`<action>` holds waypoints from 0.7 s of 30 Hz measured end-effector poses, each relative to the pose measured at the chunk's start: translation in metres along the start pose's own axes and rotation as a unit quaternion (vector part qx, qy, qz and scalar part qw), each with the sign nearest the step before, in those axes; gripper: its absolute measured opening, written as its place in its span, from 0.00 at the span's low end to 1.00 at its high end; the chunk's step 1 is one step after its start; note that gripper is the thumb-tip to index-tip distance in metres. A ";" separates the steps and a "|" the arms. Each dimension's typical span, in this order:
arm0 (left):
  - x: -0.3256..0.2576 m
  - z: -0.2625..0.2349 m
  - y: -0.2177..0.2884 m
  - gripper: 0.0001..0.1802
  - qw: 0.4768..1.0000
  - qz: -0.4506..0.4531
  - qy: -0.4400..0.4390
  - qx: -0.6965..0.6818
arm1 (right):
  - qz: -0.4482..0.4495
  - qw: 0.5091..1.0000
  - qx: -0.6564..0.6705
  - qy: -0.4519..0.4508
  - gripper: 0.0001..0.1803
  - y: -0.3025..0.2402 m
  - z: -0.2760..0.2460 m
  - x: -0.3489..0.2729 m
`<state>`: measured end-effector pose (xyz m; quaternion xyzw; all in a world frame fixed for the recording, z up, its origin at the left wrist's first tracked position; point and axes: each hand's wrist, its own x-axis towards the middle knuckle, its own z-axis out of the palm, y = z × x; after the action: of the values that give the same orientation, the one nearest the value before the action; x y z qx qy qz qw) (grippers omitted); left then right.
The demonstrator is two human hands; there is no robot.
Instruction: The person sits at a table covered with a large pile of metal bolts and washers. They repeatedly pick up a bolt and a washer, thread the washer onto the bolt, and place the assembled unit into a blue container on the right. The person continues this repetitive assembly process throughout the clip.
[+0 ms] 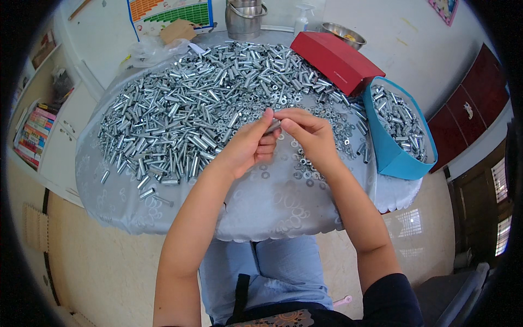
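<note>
Over the front part of a heap of metal parts, my two hands meet. My left hand (251, 144) is closed around a small grey metal sleeve (273, 127), its fingers curled under it. My right hand (311, 135) pinches at the sleeve's right end with thumb and forefinger. Whether a smaller part sits at that end is hidden by the fingertips. Just behind and to the right of my hands lie many loose washers (343, 122). Shiny metal sleeves and bolts (180, 111) are heaped to the left and behind.
A blue fabric bin (400, 166) of metal parts stands at the table's right, beside a red box (338, 60). Along the back are a metal pail (245, 22), spray bottle (303, 19), steel bowl (344, 34) and plastic bag (152, 53). A grey cloth (141, 215) covers the table.
</note>
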<state>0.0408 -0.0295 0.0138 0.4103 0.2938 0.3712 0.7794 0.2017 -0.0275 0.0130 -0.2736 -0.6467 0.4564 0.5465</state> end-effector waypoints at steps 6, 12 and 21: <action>0.000 -0.015 0.005 0.24 0.973 0.131 0.176 -0.074 | 0.035 0.966 -0.253 -0.036 0.09 -0.010 -0.002 -0.002; 0.002 -0.016 0.006 0.24 0.958 0.157 0.221 -0.089 | 0.003 0.903 -0.326 -0.280 0.10 0.006 -0.003 -0.009; 0.003 -0.017 0.001 0.24 0.967 0.119 0.220 -0.053 | -0.004 0.891 -0.336 -0.305 0.09 0.009 0.000 -0.010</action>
<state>0.0293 -0.0194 0.0064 0.3086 0.3871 0.5575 0.6664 0.2029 -0.0320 0.0005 -0.2852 -0.8974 0.2710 0.1996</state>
